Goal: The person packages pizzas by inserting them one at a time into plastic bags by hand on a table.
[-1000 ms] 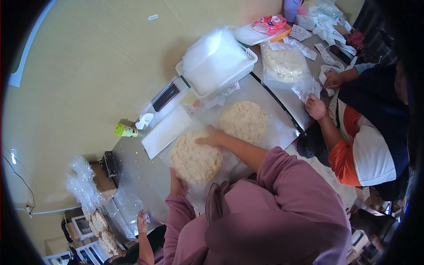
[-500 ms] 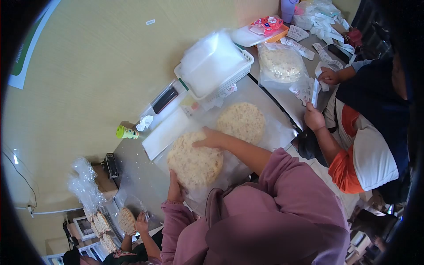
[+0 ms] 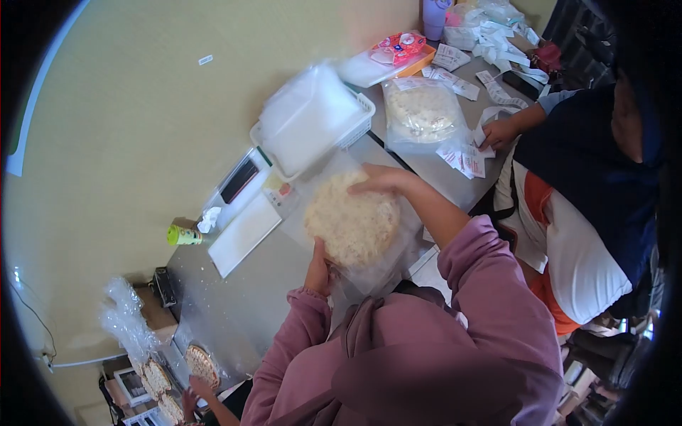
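Note:
A round, pale pizza [image 3: 348, 224] with a crumbly-looking topping is between my two hands, above the table's near side. My left hand [image 3: 320, 271] grips its lower left rim, thumb on top. My right hand [image 3: 381, 180] holds the far right edge, with the fingers over the top face. Clear plastic sheeting [image 3: 366, 275] shows around and under it. The second pizza is no longer visible; the held one covers the place where it lay.
A white basket [image 3: 366, 117] holds plastic sheets. Nearby are a bagged pizza stack [image 3: 424, 113], a phone [image 3: 239, 182], a white board [image 3: 245, 240] and a green cup [image 3: 183, 235]. One co-worker's hand [image 3: 499, 133] is beside paper labels [image 3: 465, 157]; another's [image 3: 202, 390] is near topped pizzas.
My hands have carried the pizza right, over where the second pizza lay. The view has shifted slightly. The co-worker at right has lowered the labels, and one of that person's hands is now hidden.

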{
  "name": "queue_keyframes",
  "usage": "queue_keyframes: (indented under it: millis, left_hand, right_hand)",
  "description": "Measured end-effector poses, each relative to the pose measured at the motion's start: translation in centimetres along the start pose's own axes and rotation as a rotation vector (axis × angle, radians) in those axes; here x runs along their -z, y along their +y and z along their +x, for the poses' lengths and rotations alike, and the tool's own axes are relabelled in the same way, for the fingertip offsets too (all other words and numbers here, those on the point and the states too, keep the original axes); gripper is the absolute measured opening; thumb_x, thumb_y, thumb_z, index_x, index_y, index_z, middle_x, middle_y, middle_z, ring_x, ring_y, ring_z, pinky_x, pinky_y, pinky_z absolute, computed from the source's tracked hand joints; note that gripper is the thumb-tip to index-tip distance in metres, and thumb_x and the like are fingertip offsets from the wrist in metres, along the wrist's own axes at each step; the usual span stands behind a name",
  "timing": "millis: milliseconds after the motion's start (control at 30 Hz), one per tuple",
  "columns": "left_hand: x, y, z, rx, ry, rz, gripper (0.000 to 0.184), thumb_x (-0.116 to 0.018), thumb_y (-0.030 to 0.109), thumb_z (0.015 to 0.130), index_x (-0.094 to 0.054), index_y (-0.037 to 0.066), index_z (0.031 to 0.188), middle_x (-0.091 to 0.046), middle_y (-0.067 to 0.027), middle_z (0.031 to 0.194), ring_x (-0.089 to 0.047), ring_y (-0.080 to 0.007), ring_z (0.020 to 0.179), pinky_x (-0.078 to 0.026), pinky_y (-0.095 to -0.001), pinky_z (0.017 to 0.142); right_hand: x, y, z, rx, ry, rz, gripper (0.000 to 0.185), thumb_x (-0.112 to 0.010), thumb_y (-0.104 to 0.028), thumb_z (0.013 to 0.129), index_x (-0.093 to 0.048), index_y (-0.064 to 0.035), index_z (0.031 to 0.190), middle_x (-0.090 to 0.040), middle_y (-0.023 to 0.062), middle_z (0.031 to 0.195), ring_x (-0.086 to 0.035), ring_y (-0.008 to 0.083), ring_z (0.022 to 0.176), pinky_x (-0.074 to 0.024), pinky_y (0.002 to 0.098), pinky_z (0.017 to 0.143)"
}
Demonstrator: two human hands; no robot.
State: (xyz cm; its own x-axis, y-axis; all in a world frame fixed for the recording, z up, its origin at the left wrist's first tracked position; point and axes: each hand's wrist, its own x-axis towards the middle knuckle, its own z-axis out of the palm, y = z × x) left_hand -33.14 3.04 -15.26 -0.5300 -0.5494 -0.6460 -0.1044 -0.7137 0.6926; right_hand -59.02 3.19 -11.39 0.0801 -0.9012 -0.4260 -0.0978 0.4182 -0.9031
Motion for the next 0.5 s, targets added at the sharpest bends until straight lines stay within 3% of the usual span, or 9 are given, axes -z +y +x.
queue_keyframes:
  millis: [33, 167, 233, 267, 333, 367, 433, 500]
  left_hand:
    - [0.0, -0.4, 0.4, -0.016, 0.007, 0.012, 0.065, -0.034, 0.063, 0.084, -0.047, 0.009, 0.118, -0.060, -0.0010, 0.096, -0.053, -0.0060, 0.061, -0.036, -0.0185, 0.043]
    - [0.8, 0.1, -0.7, 0.072, 0.032, 0.120, 0.075, -0.029, 0.068, 0.081, -0.045, 0.007, 0.122, -0.056, -0.0073, 0.107, -0.055, -0.0152, 0.065, -0.039, -0.0272, 0.047]
    - [2.2, 0.0, -0.5, 0.135, 0.078, 0.076, 0.071, -0.027, 0.065, 0.084, -0.043, 0.010, 0.125, -0.053, -0.0047, 0.116, -0.051, -0.0131, 0.094, -0.043, -0.0300, 0.069]
    - [4.4, -1.1, 0.9, 0.133, 0.080, 0.082, 0.071, -0.027, 0.065, 0.084, -0.043, 0.010, 0.125, -0.053, -0.0047, 0.116, -0.051, -0.0131, 0.094, -0.043, -0.0300, 0.069]
    - [8.9, -3.7, 4.4, 0.308, -0.914, -0.724, 0.075, -0.021, 0.066, 0.084, -0.036, 0.009, 0.130, -0.046, -0.0063, 0.125, -0.045, -0.0182, 0.111, -0.040, -0.0345, 0.085]
    - [6.5, -2.8, 3.6, 0.306, -0.916, -0.725, 0.075, -0.021, 0.066, 0.084, -0.036, 0.009, 0.130, -0.046, -0.0063, 0.125, -0.045, -0.0182, 0.111, -0.040, -0.0345, 0.085]
    - [-0.8, -0.3, 0.7, -0.136, -0.023, -0.110, 0.078, -0.018, 0.066, 0.084, -0.030, 0.007, 0.133, -0.041, -0.0087, 0.130, -0.040, -0.0224, 0.118, -0.034, -0.0359, 0.096]
    - [-0.6, -0.5, 1.4, -0.135, -0.038, -0.143, 0.078, -0.018, 0.065, 0.084, -0.028, 0.007, 0.133, -0.040, -0.0094, 0.131, -0.039, -0.0231, 0.119, -0.032, -0.0360, 0.098]
  right_hand:
    - [0.4, 0.8, 0.4, -0.040, 0.092, -0.144, 0.069, -0.067, -0.042, 0.071, -0.042, -0.0007, 0.121, -0.053, 0.0167, 0.113, -0.051, 0.0238, 0.104, -0.0394, 0.0342, 0.088]
    - [0.7, 1.6, 0.3, -0.056, 0.086, -0.134, 0.077, -0.061, -0.053, 0.073, -0.039, 0.0002, 0.124, -0.051, 0.0182, 0.116, -0.051, 0.0241, 0.105, -0.0389, 0.0345, 0.088]
    - [1.1, 1.9, 0.3, -0.116, 0.201, 0.005, 0.080, -0.052, -0.060, 0.075, -0.038, 0.0014, 0.125, -0.050, 0.0176, 0.117, -0.050, 0.0243, 0.105, -0.0385, 0.0343, 0.089]
    - [1.5, 3.2, 1.2, -0.111, 0.201, 0.010, 0.080, -0.052, -0.060, 0.075, -0.038, 0.0014, 0.125, -0.050, 0.0176, 0.117, -0.050, 0.0243, 0.105, -0.0385, 0.0343, 0.089]
    - [2.3, 6.5, 3.9, -0.154, 0.208, -0.124, 0.074, -0.045, -0.061, 0.080, -0.045, 0.0013, 0.121, -0.055, 0.0148, 0.111, -0.054, 0.0225, 0.100, -0.0400, 0.0330, 0.087]
    - [2.5, 6.4, 4.1, -0.154, 0.209, -0.127, 0.074, -0.045, -0.061, 0.080, -0.045, 0.0013, 0.121, -0.055, 0.0148, 0.111, -0.054, 0.0225, 0.100, -0.0400, 0.0330, 0.087]
    - [2.5, 6.1, 4.0, -0.079, -0.023, 0.131, 0.065, -0.041, -0.056, 0.084, -0.054, 0.0010, 0.111, -0.059, 0.0113, 0.104, -0.057, 0.0198, 0.093, -0.0419, 0.0313, 0.084]
    - [2.5, 5.8, 3.7, -0.087, -0.002, 0.181, 0.062, -0.040, -0.055, 0.085, -0.056, 0.0009, 0.108, -0.060, 0.0104, 0.101, -0.057, 0.0184, 0.091, -0.0428, 0.0306, 0.082]
